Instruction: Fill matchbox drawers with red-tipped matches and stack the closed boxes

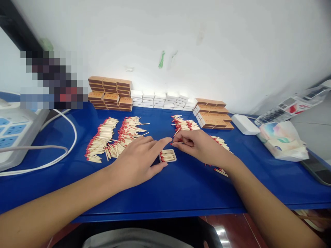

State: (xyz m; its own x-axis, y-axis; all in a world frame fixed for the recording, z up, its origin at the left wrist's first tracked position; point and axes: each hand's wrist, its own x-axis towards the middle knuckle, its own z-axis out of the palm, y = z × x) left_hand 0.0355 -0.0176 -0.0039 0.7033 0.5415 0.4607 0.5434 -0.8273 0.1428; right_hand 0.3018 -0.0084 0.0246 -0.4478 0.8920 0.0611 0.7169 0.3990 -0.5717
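A small white matchbox tray [174,158], partly filled with red-tipped matches [168,155], lies on the blue table in front of me. My left hand [141,156] is at its left end, index finger reaching past the far side and thumb near the front corner. Those fingers are apart, and whether they touch the tray is unclear. Just beyond the tray, my right hand [193,144] pinches thumb and fingers together. A red match head shows at its fingertips; the rest of that match is hidden. Matches lie in piles on the left [103,136], at centre-left [129,129] and behind my right hand [184,124].
Brown matchboxes are stacked at the back left [111,93] and back right [214,115], with white trays [160,100] between them along the wall. A power strip [18,134] with white cables sits left. To the right are a white block [245,124], a tissue pack [283,141] and a phone [319,168].
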